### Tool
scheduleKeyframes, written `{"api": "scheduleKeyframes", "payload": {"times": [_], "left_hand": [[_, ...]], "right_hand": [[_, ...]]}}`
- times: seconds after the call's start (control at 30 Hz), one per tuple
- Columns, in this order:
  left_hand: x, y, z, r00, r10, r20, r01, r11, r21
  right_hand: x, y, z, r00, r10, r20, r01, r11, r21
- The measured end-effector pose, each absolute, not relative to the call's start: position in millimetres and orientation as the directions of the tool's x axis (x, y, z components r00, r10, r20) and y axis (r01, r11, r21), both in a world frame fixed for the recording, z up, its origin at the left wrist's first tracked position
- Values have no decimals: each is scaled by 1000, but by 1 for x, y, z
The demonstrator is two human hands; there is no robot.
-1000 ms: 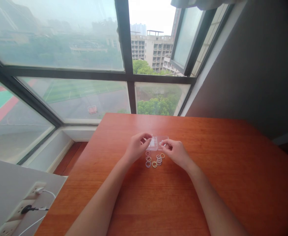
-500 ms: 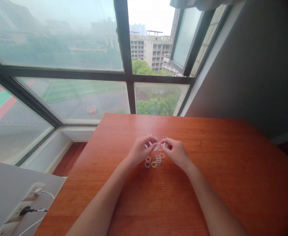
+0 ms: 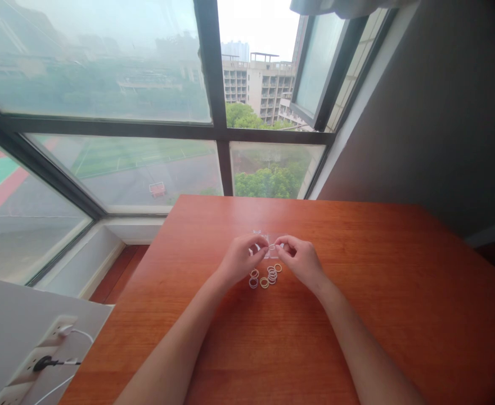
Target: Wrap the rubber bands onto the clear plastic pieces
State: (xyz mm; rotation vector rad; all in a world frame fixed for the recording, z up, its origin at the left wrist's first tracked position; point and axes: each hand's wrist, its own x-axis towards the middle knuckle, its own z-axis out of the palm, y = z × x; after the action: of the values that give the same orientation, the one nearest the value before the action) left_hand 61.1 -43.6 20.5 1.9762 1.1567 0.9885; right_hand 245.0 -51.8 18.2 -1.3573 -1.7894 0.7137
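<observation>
The left hand (image 3: pixel 246 256) and the right hand (image 3: pixel 302 260) face each other, thumb and forefinger of each drawn to a narrow pinch, and between the two sets of fingertips is one pale ring (image 3: pixel 271 247). Each hand seems to have hold of one side of it, the left hand at its left and the right hand at its right, though the exact contact is too small to be sure of. Neither hand is clearly nearer: the ring lies midway, its longer visible axis running from one hand to the other, roughly along the far edge of the tabletop (image 3: pixel 382 281).

Just past the fingertips, toward that far edge, lies a clear plastic box (image 3: pixel 279 239), partly hidden by the hands; whether the ring is over it or in front of it, I cannot tell.

On the near side of the hands, between the wrists, loose rings rest on the tabletop: an overlapping row (image 3: pixel 271 275), a single yellowish ring (image 3: pixel 278 271) beside it, a yellowish pair (image 3: pixel 264 286) to its left, and a left-hand group (image 3: pixel 253 278). All lie closer to the tabletop's far left corner than to its far right one.
</observation>
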Motion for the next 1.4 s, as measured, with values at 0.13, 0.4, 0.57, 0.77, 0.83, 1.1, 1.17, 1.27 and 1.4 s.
{"api": "scheduleKeyframes", "payload": {"times": [0.13, 0.4, 0.57, 0.77, 0.83, 1.1, 1.17, 1.27, 1.4], "left_hand": [[57, -40, 17, 218, 916, 337, 492, -401, 773], [52, -30, 8, 89, 912, 401, 582, -374, 722], [53, -28, 3, 107, 907, 407, 606, -384, 696], [46, -27, 4, 91, 912, 399, 584, -374, 721], [44, -28, 5, 82, 915, 395, 576, -367, 730], [44, -29, 9, 84, 917, 389, 556, -367, 746], [44, -29, 10, 83, 918, 387, 552, -366, 749], [44, -30, 11, 86, 921, 380, 547, -363, 754], [44, -31, 10, 96, 922, 374, 544, -363, 756]], "right_hand": [[247, -50, 17, -124, 957, 263, 582, 285, -762], [247, -50, 15, -177, 951, 252, 633, 306, -711], [247, -52, 16, -265, 944, 195, 632, 323, -704], [251, -56, 22, -402, 907, 124, 617, 368, -696], [254, -58, 24, -441, 892, 96, 617, 379, -690], [257, -62, 25, -522, 853, -34, 678, 390, -623], [256, -62, 24, -526, 847, -75, 699, 380, -606], [254, -63, 24, -537, 835, -124, 719, 375, -585], [252, -63, 24, -542, 831, -126, 726, 388, -567]]}}
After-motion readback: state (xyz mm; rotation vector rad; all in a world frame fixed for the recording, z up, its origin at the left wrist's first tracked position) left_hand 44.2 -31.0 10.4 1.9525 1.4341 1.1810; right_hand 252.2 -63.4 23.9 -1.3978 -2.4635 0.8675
